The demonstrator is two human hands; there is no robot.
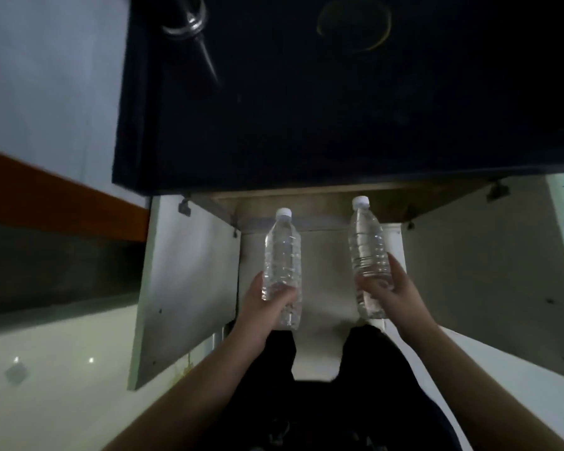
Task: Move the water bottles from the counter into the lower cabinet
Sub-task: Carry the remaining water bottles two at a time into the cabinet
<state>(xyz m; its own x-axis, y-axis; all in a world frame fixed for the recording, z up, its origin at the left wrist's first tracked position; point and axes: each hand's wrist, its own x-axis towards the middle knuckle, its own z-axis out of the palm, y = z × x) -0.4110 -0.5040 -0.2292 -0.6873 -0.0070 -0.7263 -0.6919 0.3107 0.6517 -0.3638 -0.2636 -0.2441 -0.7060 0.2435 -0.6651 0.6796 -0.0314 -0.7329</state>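
Head view: the left hand (261, 307) curls around the lower part of a clear water bottle (282, 265), white cap pointing to 12 o'clock. At 3 o'clock from it, well apart, the right hand (393, 294) grips a second water bottle (368, 252) near its base, cap also toward 12 o'clock. Both bottles hang in front of the open lower cabinet (323, 262), between its swung-out doors (189, 271). The dark desk (339, 109) fills the frame at 12 o'clock, a glass object (186, 21) on it at 11 o'clock
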